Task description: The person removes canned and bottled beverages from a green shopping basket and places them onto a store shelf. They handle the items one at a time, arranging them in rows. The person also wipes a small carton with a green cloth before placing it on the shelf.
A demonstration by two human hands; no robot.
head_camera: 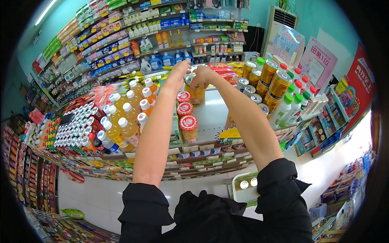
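Observation:
My right hand (202, 76) reaches over the lid of a large glass jar of yellow fruit (197, 94) on the shelf top, its fingers bent down at the rim. Just left of that jar, my left hand (181, 71) is raised with its fingers pointing away; whether it touches the jar I cannot tell. Nearer to me, several smaller jars with red-and-white lids (188, 123) stand in a row. Juice bottles with white caps (123, 121) stand to the left of my left forearm. Gold cans (278, 83), some stacked, are beyond my right forearm.
Bottles with green caps (287, 106) stand at the right end of the white shelf top (212, 118). Silver-topped cans (74, 130) fill the left side. Red snack packets (223, 70) lie behind the jars. On the floor at lower right is a green-edged tray (240, 199) holding cans.

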